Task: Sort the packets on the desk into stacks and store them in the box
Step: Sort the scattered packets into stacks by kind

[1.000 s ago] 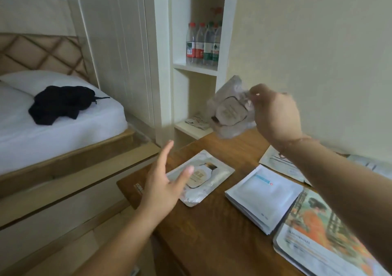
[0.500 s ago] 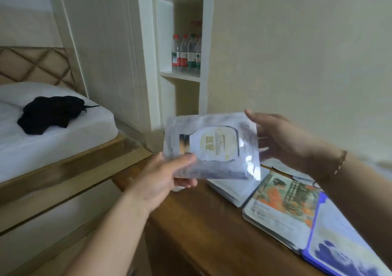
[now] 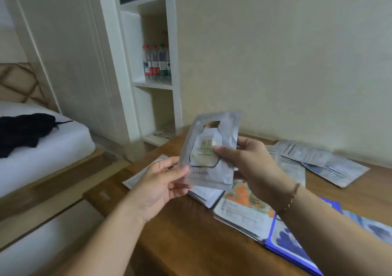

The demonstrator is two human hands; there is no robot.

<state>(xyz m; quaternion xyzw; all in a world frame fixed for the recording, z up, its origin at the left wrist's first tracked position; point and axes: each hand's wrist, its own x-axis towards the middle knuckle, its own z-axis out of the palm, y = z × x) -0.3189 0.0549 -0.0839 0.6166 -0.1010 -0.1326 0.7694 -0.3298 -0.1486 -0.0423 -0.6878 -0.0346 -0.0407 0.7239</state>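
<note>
From my head camera: I hold the silver packet [image 3: 209,151] upright above the desk [image 3: 191,231], near its left edge, my right hand [image 3: 248,165] pinching its side and my left hand [image 3: 161,184] gripping its lower corner. The foil looks slick, so it could slip and fall off that edge. Sorted stacks [image 3: 244,212] crowd the near edge; loose packets [image 3: 324,161] lie along the wall. Bare wood, probably enough for one stack, stays at the front left corner.

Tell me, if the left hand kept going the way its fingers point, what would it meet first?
Probably the silver packet it already touches at the lower edge, held by the right hand.
</note>
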